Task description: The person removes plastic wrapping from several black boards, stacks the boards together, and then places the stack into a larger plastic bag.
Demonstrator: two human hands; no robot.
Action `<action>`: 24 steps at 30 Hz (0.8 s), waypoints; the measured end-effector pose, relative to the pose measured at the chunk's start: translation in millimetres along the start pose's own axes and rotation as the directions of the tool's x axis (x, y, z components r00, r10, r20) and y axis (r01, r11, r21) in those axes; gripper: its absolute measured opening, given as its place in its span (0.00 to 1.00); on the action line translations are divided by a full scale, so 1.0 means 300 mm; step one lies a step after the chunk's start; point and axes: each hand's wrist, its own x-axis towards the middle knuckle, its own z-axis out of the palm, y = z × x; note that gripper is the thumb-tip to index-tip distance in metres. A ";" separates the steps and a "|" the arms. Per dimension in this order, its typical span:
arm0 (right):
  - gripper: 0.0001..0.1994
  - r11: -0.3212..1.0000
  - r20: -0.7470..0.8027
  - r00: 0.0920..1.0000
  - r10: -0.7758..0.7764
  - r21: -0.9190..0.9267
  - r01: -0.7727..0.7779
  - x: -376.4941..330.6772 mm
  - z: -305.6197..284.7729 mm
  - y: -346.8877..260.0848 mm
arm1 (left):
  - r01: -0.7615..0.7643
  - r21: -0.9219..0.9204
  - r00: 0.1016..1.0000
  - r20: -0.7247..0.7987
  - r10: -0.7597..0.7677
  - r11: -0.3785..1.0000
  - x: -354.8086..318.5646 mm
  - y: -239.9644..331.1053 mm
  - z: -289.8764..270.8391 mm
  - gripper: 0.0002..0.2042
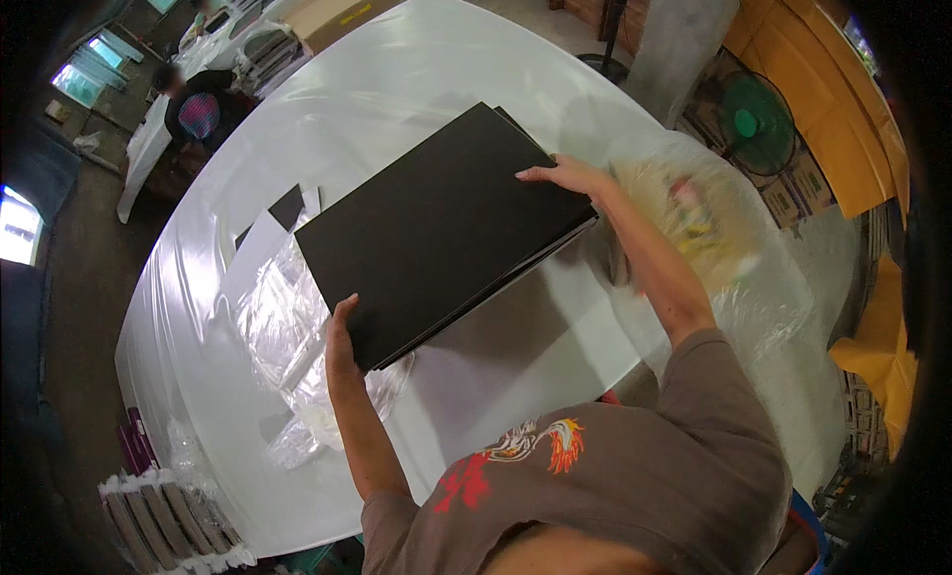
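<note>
A stack of large black rectangular boards (446, 218) is held between my two hands, tilted over the table. My left hand (340, 339) grips its near left corner, with the thumb on top and the fingers hidden beneath. At the far right edge, my right hand (567, 176) clasps the stack, thumb lying over the top face. The sheets are slightly out of line, so several edges show along the near side. Crumpled clear plastic wrap (283, 322) lies left of the stack, beside a white sheet (253, 253) and a small dark piece (287, 208).
The table (416, 59) has a shiny plastic cover. A clear plastic bag (704, 228) with blurred contents lies at right. Grey bundled pieces (164, 525) stand at lower left. A green fan (759, 124) and cardboard (833, 79) are at far right. Another person (203, 109) sits at upper left.
</note>
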 end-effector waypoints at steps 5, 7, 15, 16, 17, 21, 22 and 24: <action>0.45 0.999 -0.039 0.999 0.008 -0.051 -0.010 0.005 0.013 0.072 | 0.047 -0.032 0.999 -0.016 -0.048 0.998 -0.064 -0.032 -0.031 0.22; 0.42 1.000 -0.004 1.000 -0.006 0.005 0.006 -0.025 0.049 0.079 | 0.045 -0.119 0.999 0.029 -0.042 0.992 -0.097 -0.033 -0.045 0.23; 0.47 0.989 -0.189 0.980 -0.064 -0.145 0.037 -0.099 0.040 0.055 | 0.068 0.056 0.997 0.031 -0.069 0.996 -0.183 -0.116 -0.103 0.30; 0.47 0.998 -0.215 0.976 -0.018 -0.057 0.006 -0.102 0.043 0.051 | 0.057 0.083 0.998 0.017 -0.059 0.995 -0.216 -0.118 -0.098 0.30; 0.48 0.997 -0.191 0.981 -0.026 -0.079 0.011 -0.105 0.050 0.048 | 0.047 0.110 0.999 0.003 -0.048 0.993 -0.245 -0.126 -0.100 0.30; 0.51 0.939 -0.112 0.991 -0.076 -0.343 0.033 -0.061 0.027 0.114 | 0.034 0.063 0.999 0.009 -0.035 0.997 -0.341 -0.216 -0.128 0.33; 0.51 0.900 -0.143 0.984 -0.104 -0.434 0.032 -0.052 0.054 0.126 | 0.035 0.108 0.999 -0.006 -0.035 0.994 -0.361 -0.243 -0.153 0.34; 0.52 0.843 -0.227 0.961 -0.155 -0.537 0.010 -0.057 0.118 0.119 | 0.055 0.272 0.998 -0.003 -0.056 0.961 -0.391 -0.256 -0.216 0.35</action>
